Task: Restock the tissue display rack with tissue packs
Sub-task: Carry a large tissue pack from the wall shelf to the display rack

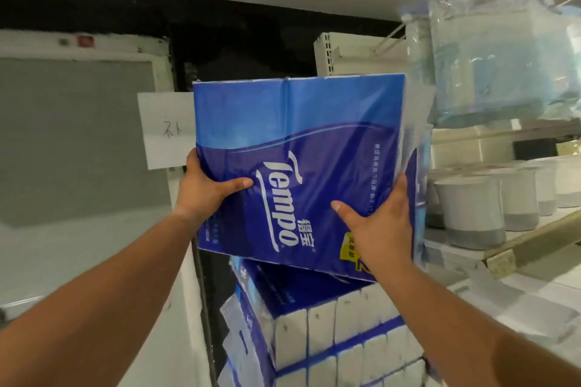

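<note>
Left hand (206,187) and right hand (382,223) clamped on opposite lower edges of a glossy blue plastic-wrapped tissue pack (301,163), boxy, held tilted above stacked tissue packs (330,324), white tubs (471,210) ranged on the shelf (465,250) beside.

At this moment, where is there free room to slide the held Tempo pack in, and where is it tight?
Both the left hand and right hand hold the blue Tempo pack above the stacked tissue packs. Free: the dark gap behind and above it, under the ceiling. Crowded: hanging clear bags press its right edge; white cups fill the right shelf.
</note>
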The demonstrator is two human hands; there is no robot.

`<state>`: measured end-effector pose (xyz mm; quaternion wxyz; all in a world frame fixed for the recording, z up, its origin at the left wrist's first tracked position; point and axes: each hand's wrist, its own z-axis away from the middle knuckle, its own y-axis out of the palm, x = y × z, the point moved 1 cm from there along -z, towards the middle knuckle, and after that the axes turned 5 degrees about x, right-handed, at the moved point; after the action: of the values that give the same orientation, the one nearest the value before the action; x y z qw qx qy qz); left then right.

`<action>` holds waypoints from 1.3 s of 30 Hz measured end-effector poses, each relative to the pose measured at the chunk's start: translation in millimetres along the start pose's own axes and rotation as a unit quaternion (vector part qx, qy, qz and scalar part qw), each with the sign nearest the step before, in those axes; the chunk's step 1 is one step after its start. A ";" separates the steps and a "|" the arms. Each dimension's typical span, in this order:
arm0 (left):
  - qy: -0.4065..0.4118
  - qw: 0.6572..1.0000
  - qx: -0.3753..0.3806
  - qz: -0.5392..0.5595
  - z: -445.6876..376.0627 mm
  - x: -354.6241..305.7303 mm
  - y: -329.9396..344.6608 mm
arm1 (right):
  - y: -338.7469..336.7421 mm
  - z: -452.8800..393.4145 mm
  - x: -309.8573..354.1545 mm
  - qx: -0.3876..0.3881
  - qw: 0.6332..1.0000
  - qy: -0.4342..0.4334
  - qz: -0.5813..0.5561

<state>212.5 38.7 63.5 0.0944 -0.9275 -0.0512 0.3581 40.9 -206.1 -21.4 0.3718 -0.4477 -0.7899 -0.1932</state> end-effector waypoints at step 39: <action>-0.171 0.800 -0.390 -0.422 406.7 -295.8 -327.0 | 46.1 276.7 235.4 0.435 0.831 -0.040 -0.343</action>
<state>-289.0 366.4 31.3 -0.1437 -0.6960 -0.5885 0.3854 -110.6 127.4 -23.2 0.4064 0.0532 -0.9092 0.0734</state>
